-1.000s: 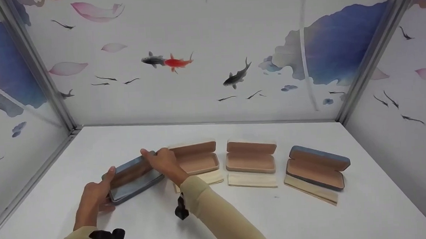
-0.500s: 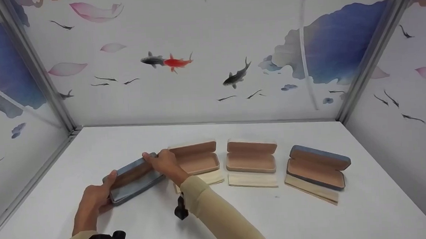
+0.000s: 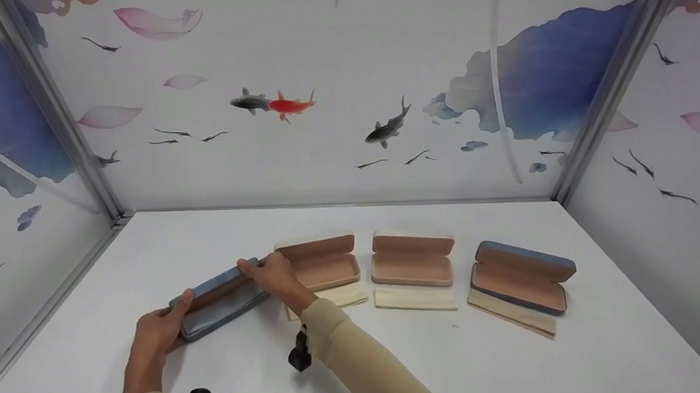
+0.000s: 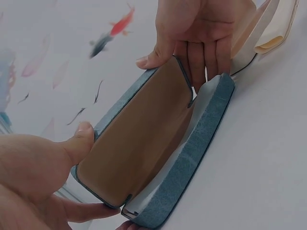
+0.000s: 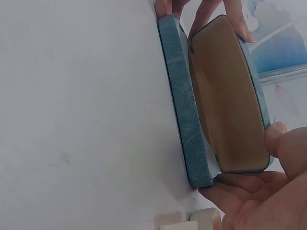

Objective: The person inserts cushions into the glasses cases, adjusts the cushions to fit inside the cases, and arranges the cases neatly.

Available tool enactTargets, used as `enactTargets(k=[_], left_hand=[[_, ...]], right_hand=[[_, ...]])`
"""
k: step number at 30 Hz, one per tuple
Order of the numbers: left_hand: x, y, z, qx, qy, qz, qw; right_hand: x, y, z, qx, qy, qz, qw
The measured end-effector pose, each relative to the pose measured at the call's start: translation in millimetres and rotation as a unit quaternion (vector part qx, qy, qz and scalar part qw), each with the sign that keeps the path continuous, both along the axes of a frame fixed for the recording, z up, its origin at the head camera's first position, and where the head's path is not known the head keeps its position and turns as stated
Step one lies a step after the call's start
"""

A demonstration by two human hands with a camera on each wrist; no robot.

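Note:
A blue glasses case [image 3: 227, 315] stands half-open on the table at the left, between both hands. Its lid lining is brown, and something pale and shiny lies in the base. At the case's left end, my left hand [image 3: 155, 333] grips it with the thumb on the lid's edge and fingers around the end. My right hand [image 3: 277, 278] holds the opposite end, its thumb also on the lid's edge. In the left wrist view the textured blue base [image 4: 184, 160] shows below the tilted lid [image 4: 139, 129]. The right wrist view shows the same lid's lining [image 5: 228, 96].
Right of the hands, three glasses cases stand open in a row: a pale one [image 3: 330, 272], another pale one [image 3: 412, 270] and a blue one [image 3: 517, 285]. Folded cream cloths [image 3: 415, 299] lie before them. White printed panels [image 3: 337, 179] enclose the white table [image 3: 359, 370].
The held case's lid has tipped slightly lower toward its base, with both thumbs staying on its edge. The left hand has shifted slightly downward in view. The other cases stay put.

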State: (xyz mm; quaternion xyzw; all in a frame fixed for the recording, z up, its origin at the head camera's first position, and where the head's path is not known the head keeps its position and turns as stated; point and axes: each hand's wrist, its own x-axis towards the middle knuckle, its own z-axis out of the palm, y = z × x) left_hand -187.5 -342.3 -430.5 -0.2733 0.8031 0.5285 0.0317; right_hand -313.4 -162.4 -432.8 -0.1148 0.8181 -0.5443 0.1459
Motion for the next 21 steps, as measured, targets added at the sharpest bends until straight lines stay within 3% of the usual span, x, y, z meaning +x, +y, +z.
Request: enactTargets(k=[6,21], left_hand=[[4.3,-6,0.4,0.003,-0.003,-0.009,1.0000],[2.3,-12,-0.5,-0.024,-0.009,-0.026,0.9993]], right_hand=[[1.6,1,-7.5,-0.016,0.013,0.011,1.000],[4.0,8,-14.3,-0.031,0.035,0.028,0.998]])
